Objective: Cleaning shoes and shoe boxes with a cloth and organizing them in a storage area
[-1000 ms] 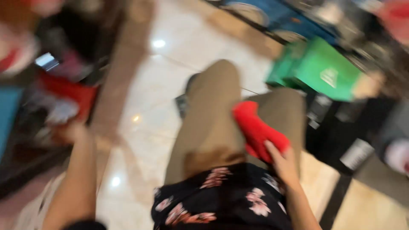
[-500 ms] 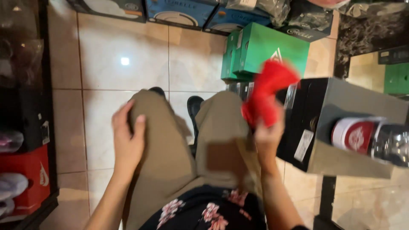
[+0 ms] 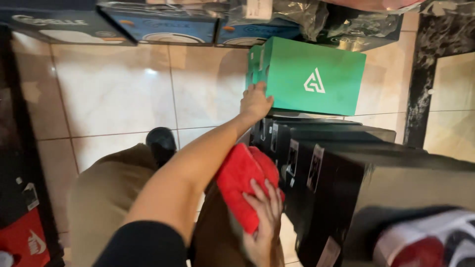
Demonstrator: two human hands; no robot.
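My left hand (image 3: 255,103) reaches forward across my lap, and its fingers close on the near left end of a green shoe box (image 3: 316,79). That box lies on top of a row of black shoe boxes (image 3: 341,163) on my right. Lower down, my right hand (image 3: 262,217) grips a red cloth (image 3: 240,183) bunched against my right thigh, close beside the black boxes. I am wearing tan trousers (image 3: 104,198), and my black shoe (image 3: 161,143) rests on the tiled floor.
Blue and dark boxes (image 3: 163,27) line the far side of the beige tile floor (image 3: 114,94). A dark shelf with a red box (image 3: 24,242) runs along the left. A red-and-white shoe (image 3: 425,242) sits on the nearest black box. Plastic-wrapped goods (image 3: 297,15) lie behind the green box.
My left hand left my knee and reached forward to the green box. My right hand lowered the red cloth from beside the boxes to my thigh. The view steadied and tilted right.
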